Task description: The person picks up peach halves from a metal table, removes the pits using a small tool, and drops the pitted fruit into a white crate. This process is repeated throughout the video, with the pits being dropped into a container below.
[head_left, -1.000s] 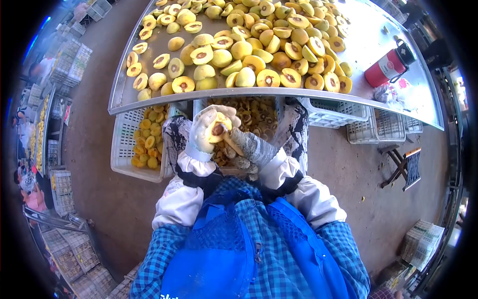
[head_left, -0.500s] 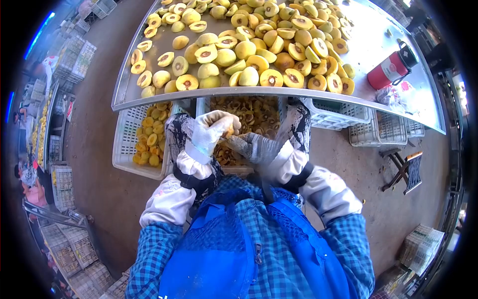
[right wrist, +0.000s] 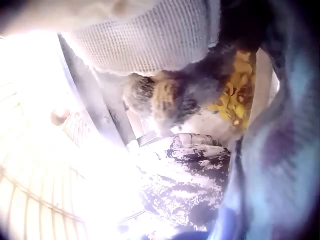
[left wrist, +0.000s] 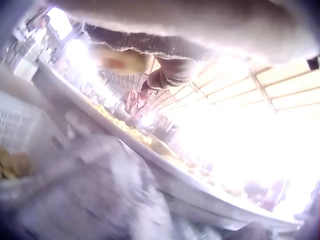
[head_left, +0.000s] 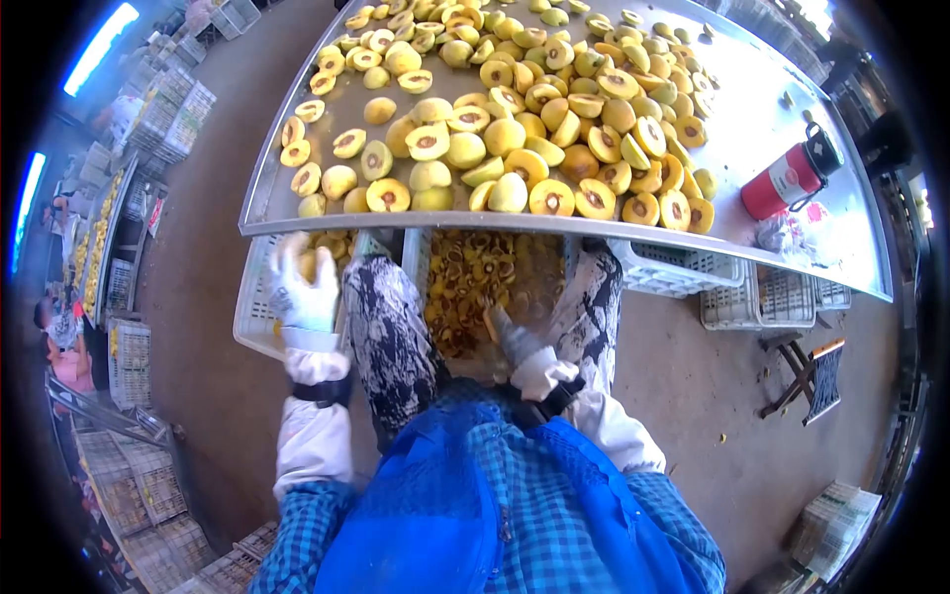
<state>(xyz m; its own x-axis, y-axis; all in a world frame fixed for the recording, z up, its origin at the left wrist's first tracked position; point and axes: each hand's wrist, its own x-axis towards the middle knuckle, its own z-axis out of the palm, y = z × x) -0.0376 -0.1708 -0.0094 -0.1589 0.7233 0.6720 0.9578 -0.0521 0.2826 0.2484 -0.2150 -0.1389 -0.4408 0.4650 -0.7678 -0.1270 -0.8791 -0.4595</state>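
Note:
My left hand [head_left: 300, 282], in a white glove, is out to the left above a white crate [head_left: 252, 317] that holds yellow peach halves. It grips a peach half [left wrist: 120, 60] in curled fingers [left wrist: 172, 75]. My right hand [head_left: 513, 339], in a stained grey glove, sits low between my knees by a crate of pits and scraps [head_left: 475, 277]. Its fingers [right wrist: 165, 100] are curled round a small tool [head_left: 492, 322] with a tan handle. The blade end is hidden.
A metal table [head_left: 554, 224] just ahead is piled with several cut peach halves [head_left: 515, 139]. A red flask [head_left: 787, 181] stands at its right end. More white crates [head_left: 673, 275] sit under it, and a folding stool [head_left: 811, 374] on the floor to the right.
The hands have parted. The left hand swung left from the middle to over the left crate with the peach half. The right hand dropped back toward my lap.

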